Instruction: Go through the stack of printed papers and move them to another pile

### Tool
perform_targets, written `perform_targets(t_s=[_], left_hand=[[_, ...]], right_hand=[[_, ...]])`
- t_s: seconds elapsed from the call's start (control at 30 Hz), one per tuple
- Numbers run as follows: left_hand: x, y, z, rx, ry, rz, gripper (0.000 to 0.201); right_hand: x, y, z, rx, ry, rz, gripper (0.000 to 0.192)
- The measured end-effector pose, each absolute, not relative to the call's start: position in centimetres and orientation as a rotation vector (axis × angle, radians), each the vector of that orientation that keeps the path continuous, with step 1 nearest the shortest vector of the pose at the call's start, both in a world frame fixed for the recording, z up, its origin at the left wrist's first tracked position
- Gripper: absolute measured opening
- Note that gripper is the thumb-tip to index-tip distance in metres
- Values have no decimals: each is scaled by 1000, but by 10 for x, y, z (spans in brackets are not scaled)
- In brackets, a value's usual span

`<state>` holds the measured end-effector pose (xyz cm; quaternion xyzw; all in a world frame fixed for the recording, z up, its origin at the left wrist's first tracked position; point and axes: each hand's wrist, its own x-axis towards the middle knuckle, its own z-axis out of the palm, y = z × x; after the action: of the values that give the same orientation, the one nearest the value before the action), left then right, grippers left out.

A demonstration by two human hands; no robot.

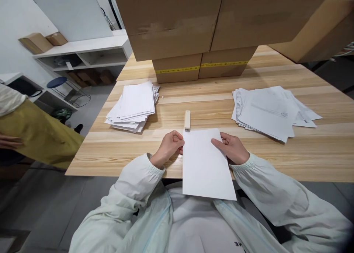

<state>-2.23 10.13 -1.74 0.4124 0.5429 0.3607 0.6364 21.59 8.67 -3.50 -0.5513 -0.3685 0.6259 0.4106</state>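
in hand: sheet [206, 164], left hand [168, 147] and right hand [232, 148] pinched its far corners
done: left pile [132, 105] (maybe)
left: right pile [272, 111]
stapler [187, 119]: untouched

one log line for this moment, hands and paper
left hand: grips sheet's left edge | right hand: grips right edge | sheet: overhangs table edge | stapler: just beyond sheet

A blank white sheet of paper [206, 164] lies flat, its lower part overhanging the table's near edge.
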Motion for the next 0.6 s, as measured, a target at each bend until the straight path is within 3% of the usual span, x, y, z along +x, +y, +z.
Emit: perform_targets(t_s=[0.47,0.53,0.6], left_hand=[[-13,114,-23,946,1270,823,16],[-11,117,-24,942,1257,827,18],[-11,119,-24,935,1237,833,19]], right_hand=[[226,96,-45,-1414,-1106,1507,54],[235,101,-39,-1522,-1313,1317,55],[245,111,-26,-1655,-1579,910,54]])
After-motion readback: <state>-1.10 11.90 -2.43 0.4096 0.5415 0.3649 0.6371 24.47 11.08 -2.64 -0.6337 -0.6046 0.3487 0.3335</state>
